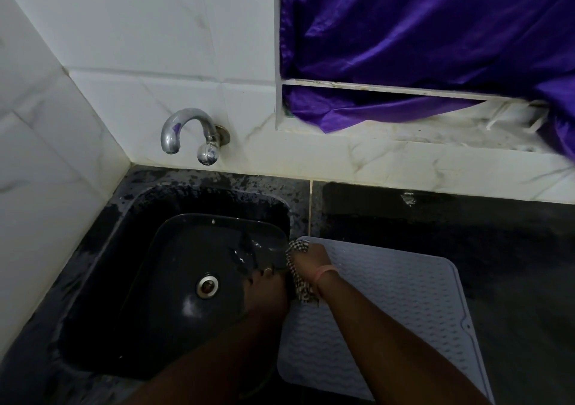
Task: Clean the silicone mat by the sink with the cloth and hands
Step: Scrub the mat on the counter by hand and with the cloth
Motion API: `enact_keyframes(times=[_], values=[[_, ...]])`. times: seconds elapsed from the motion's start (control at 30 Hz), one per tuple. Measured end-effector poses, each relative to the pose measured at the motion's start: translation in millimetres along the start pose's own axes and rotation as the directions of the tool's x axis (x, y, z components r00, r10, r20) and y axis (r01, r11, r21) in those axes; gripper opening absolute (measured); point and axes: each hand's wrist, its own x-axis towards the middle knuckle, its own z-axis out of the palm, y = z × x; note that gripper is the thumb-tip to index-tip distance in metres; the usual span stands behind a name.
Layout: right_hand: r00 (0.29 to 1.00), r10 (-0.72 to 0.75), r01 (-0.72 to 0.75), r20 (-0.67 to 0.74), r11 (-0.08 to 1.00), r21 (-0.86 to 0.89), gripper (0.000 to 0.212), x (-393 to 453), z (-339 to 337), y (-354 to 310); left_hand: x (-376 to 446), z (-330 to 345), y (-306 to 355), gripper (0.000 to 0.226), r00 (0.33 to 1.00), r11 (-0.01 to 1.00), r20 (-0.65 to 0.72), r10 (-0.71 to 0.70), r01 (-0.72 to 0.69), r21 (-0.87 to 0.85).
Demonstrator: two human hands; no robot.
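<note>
Here, cloth point(298, 272) under right hand point(311, 260) fingers

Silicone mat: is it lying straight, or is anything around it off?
The silicone mat lies slightly skewed, its left edge at the sink rim. The purple curtain sags through the window frame. Nothing looks spilled or broken.

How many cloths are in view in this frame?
1. A checkered cloth sits at the silicone mat's left edge beside the sink, gripped by the right hand. The left hand is next to it; it is too dark to tell whether another cloth is hidden.
</note>
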Motion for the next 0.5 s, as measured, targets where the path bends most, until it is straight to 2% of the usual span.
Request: enact_keyframes(times=[0.03,0.1,0.17,0.27,0.33,0.4,0.5], values=[[0.998,0.021,-0.024,0.054,0.999,0.046,0.029,-1,-1,0,0,0,-1,0.038,1.0,1.0,-0.003,0.0,0.0,0.01],[0.992,0.077,-0.101,0.096,0.958,0.268,0.03,6,-8,3,4,-2,-3,0.039,1.0,1.0,0.008,0.019,-0.019,0.014],[0.984,0.176,-0.171,0.036,0.859,0.483,0.028,21,-30,9,7,-2,-2,0.048,0.998,0.999,0.045,0.036,-0.036,-0.006],[0.957,0.289,-0.229,-0.027,0.81,0.54,0.027,29,-61,16,10,4,-5,0.065,0.997,0.999,0.066,0.039,-0.037,-0.037],[0.951,0.308,-0.243,-0.015,0.782,0.574,0.022,20,-67,18,13,8,-8,0.067,0.998,0.999,0.055,0.033,-0.031,-0.031],[0.953,0.302,-0.257,0.039,0.728,0.636,0.021,11,-64,20,13,5,-5,0.067,0.999,0.999,0.039,0.029,-0.028,-0.021],[0.96,0.222,-0.267,0.169,0.549,0.792,0.029,-4,-56,27,10,4,3,0.055,1.0,0.998,0.005,-0.011,0.011,-0.056]])
